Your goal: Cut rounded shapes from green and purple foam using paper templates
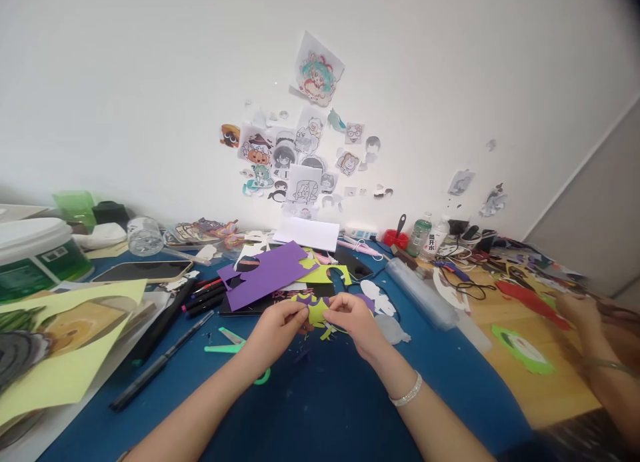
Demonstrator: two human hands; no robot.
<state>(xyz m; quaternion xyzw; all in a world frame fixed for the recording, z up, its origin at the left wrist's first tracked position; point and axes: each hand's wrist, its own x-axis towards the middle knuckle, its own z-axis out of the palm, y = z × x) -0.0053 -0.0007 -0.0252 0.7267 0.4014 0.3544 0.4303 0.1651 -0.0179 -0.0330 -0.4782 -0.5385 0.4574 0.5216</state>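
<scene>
Between my two hands is a small yellow-green paper cutout (316, 313) with purple pieces on it. My left hand (283, 321) pinches its left side, and my right hand (353, 319) grips the right side. Fingers partly cover the cutout, so its full shape is hidden. Just behind lies a large purple sheet (273, 272) with shapes cut out of it, over a yellow-green sheet (327, 274). Green-handled scissors (233, 342) rest on the blue mat beside my left forearm, partly hidden by it. Small paper scraps lie under my hands.
Pens and markers (163, 362) lie at left, near a phone (145, 271) and a white-and-green tub (40, 255). A clear plastic roll (420, 292) and bottles (421, 234) are at right. Another person's hand (575, 312) is at the far right, near a red piece (533, 302).
</scene>
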